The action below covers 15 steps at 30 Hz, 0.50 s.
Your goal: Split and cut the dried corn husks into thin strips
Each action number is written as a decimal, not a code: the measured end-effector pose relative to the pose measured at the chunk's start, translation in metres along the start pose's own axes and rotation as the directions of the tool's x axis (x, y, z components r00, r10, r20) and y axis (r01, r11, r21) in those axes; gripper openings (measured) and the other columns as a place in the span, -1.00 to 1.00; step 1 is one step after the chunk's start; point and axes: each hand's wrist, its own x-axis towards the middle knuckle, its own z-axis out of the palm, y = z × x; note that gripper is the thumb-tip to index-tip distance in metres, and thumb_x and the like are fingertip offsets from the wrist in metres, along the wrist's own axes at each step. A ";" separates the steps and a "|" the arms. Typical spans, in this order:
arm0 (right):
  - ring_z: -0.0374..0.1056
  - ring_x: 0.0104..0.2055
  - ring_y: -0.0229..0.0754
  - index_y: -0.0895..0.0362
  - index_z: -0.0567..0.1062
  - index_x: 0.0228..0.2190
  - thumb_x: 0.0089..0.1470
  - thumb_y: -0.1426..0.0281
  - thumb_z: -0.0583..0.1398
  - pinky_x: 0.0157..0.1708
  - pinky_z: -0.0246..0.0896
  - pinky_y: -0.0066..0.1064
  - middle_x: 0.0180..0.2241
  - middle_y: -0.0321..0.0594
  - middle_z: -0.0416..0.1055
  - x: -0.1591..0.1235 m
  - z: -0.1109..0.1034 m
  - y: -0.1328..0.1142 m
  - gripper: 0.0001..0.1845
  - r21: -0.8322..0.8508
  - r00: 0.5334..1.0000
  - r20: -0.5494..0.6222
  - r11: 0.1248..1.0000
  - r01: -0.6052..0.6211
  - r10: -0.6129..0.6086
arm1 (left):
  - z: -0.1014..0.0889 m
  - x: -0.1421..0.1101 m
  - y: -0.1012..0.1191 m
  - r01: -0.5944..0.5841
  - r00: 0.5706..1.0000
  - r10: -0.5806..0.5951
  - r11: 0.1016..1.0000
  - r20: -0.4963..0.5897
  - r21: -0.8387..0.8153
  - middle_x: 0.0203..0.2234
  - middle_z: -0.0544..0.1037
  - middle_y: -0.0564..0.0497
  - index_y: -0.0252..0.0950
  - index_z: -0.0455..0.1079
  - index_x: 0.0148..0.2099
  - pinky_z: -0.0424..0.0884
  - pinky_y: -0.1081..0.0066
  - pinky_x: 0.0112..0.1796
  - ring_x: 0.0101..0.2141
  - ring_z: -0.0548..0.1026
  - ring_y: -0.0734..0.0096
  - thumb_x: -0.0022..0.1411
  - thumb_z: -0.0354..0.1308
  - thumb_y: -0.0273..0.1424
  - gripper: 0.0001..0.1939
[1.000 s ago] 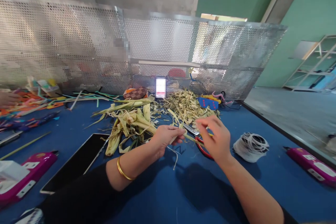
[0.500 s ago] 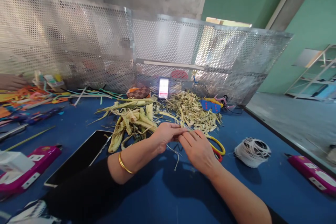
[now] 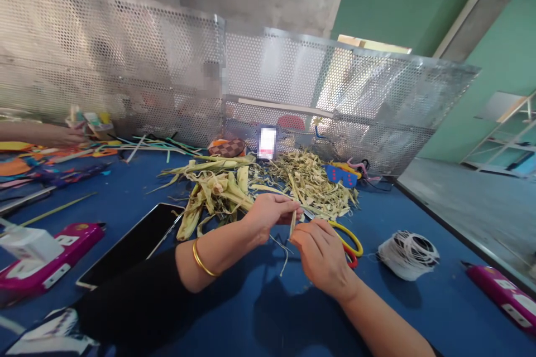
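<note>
Between my hands runs a pale strip of corn husk (image 3: 293, 223). My left hand (image 3: 270, 215) pinches its upper part, and my right hand (image 3: 318, 248) grips the lower end with closed fingers. White string (image 3: 286, 262) dangles below my left hand. Just beyond the right hand lie scissors with red and yellow handles (image 3: 354, 242), their blades partly hidden. A bundle of dried corn husks (image 3: 220, 189) spreads behind my left wrist. Farther back sits a heap of husk scraps (image 3: 318, 184).
A ball of white string (image 3: 408, 255) sits right of my right hand. On the left lie a dark tablet-like device (image 3: 132, 245) and a magenta power strip (image 3: 54, 259); another magenta power strip (image 3: 502, 295) is far right. A co-worker's hand (image 3: 62, 135) is among colourful strips. A perforated metal screen (image 3: 176, 72) stands behind.
My right hand came in from the right to meet the left, then drew down and toward me with the husk strip's end. The co-worker's hand reaches farther into view.
</note>
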 end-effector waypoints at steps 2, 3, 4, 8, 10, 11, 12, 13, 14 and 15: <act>0.32 -0.33 -0.20 0.16 0.36 -0.32 0.13 0.62 0.01 -0.25 0.21 -0.30 -0.40 -0.14 0.44 0.000 -0.002 -0.003 -0.81 0.017 0.999 -0.030 1.000 0.022 -0.022 | 0.001 -0.001 0.001 0.000 1.000 0.000 1.000 -0.007 -0.004 -0.60 0.52 0.04 -0.38 0.43 -0.52 0.40 0.44 -0.35 -0.53 0.45 0.53 -0.02 0.30 -0.45 -0.87; 0.33 -0.33 -0.20 0.17 0.36 -0.31 0.12 0.62 0.01 -0.25 0.22 -0.29 -0.40 -0.12 0.45 -0.001 -0.003 -0.004 -0.81 0.022 0.999 -0.038 0.999 0.037 -0.036 | 0.002 -0.002 0.001 0.001 1.000 -0.001 1.000 -0.014 -0.005 -0.60 0.52 0.03 -0.39 0.44 -0.51 0.40 0.44 -0.34 -0.53 0.46 0.52 -0.02 0.30 -0.45 -0.87; 0.33 -0.33 -0.19 0.18 0.36 -0.31 0.12 0.63 0.01 -0.24 0.22 -0.29 -0.39 -0.11 0.45 -0.001 -0.003 -0.005 -0.81 0.027 0.998 -0.040 0.998 0.053 -0.052 | 0.003 -0.003 0.001 0.002 1.000 -0.002 1.000 -0.021 -0.005 -0.60 0.52 0.03 -0.39 0.45 -0.50 0.40 0.44 -0.34 -0.53 0.46 0.52 -0.03 0.31 -0.45 -0.88; 0.37 -0.31 -0.17 0.17 0.38 -0.26 0.12 0.62 -0.01 -0.20 0.22 -0.25 -0.37 -0.10 0.48 -0.002 -0.003 -0.007 -0.77 0.034 0.996 -0.015 0.995 0.089 -0.088 | 0.004 -0.002 -0.002 0.005 0.999 -0.005 1.000 -0.033 0.013 -0.61 0.51 0.03 -0.40 0.46 -0.49 0.40 0.44 -0.34 -0.53 0.45 0.53 -0.04 0.33 -0.41 -0.85; 0.38 -0.31 -0.18 0.15 0.39 -0.25 0.13 0.61 -0.02 -0.22 0.22 -0.28 -0.37 -0.12 0.48 -0.001 -0.003 -0.006 -0.76 0.051 0.996 -0.002 0.995 0.088 -0.088 | 0.003 -0.001 -0.002 0.000 0.999 0.000 1.000 -0.034 0.019 -0.61 0.51 0.04 -0.39 0.46 -0.49 0.40 0.45 -0.34 -0.52 0.45 0.53 -0.04 0.32 -0.41 -0.85; 0.38 -0.32 -0.19 0.15 0.39 -0.25 0.14 0.60 -0.01 -0.23 0.22 -0.29 -0.37 -0.14 0.48 0.001 -0.004 -0.005 -0.76 0.068 0.997 0.003 0.995 0.078 -0.078 | 0.002 0.000 -0.001 0.000 1.000 0.000 1.000 -0.028 0.021 -0.61 0.51 0.05 -0.39 0.46 -0.48 0.40 0.46 -0.34 -0.52 0.45 0.54 -0.03 0.32 -0.40 -0.86; 0.38 -0.32 -0.20 0.14 0.39 -0.24 0.14 0.59 0.01 -0.24 0.22 -0.31 -0.37 -0.15 0.48 0.002 -0.005 -0.004 -0.77 0.085 0.998 -0.002 0.995 0.056 -0.056 | 0.001 0.001 0.000 0.001 1.000 -0.001 1.000 -0.018 0.020 -0.60 0.51 0.05 -0.38 0.46 -0.47 0.40 0.46 -0.33 -0.52 0.45 0.54 -0.02 0.32 -0.39 -0.85; 0.38 -0.32 -0.20 0.14 0.38 -0.21 0.14 0.57 0.03 -0.24 0.22 -0.31 -0.37 -0.15 0.48 0.003 -0.007 -0.001 -0.79 0.088 1.000 -0.023 0.996 0.010 -0.008 | 0.000 0.001 0.002 0.001 1.000 0.000 1.000 -0.006 0.016 -0.59 0.52 0.04 -0.38 0.46 -0.47 0.40 0.47 -0.33 -0.52 0.45 0.54 -0.02 0.31 -0.37 -0.84; 0.38 -0.30 -0.18 0.14 0.38 -0.18 0.15 0.54 0.05 -0.23 0.22 -0.30 -0.35 -0.14 0.48 0.004 -0.008 0.002 -0.80 0.069 0.996 -0.062 0.995 -0.067 0.071 | -0.001 0.001 0.004 0.002 1.000 -0.002 1.000 0.010 0.010 -0.58 0.52 0.02 -0.39 0.45 -0.47 0.40 0.46 -0.32 -0.52 0.46 0.53 -0.01 0.31 -0.35 -0.81; 0.37 -0.26 -0.14 0.14 0.37 -0.15 0.15 0.49 0.07 -0.21 0.21 -0.28 -0.32 -0.10 0.48 0.005 -0.009 0.006 -0.80 0.033 0.979 -0.108 0.985 -0.169 0.171 | -0.002 0.001 0.006 0.006 1.000 -0.006 1.000 0.029 0.003 -0.57 0.53 0.00 -0.40 0.44 -0.47 0.41 0.46 -0.32 -0.51 0.47 0.51 0.00 0.30 -0.31 -0.78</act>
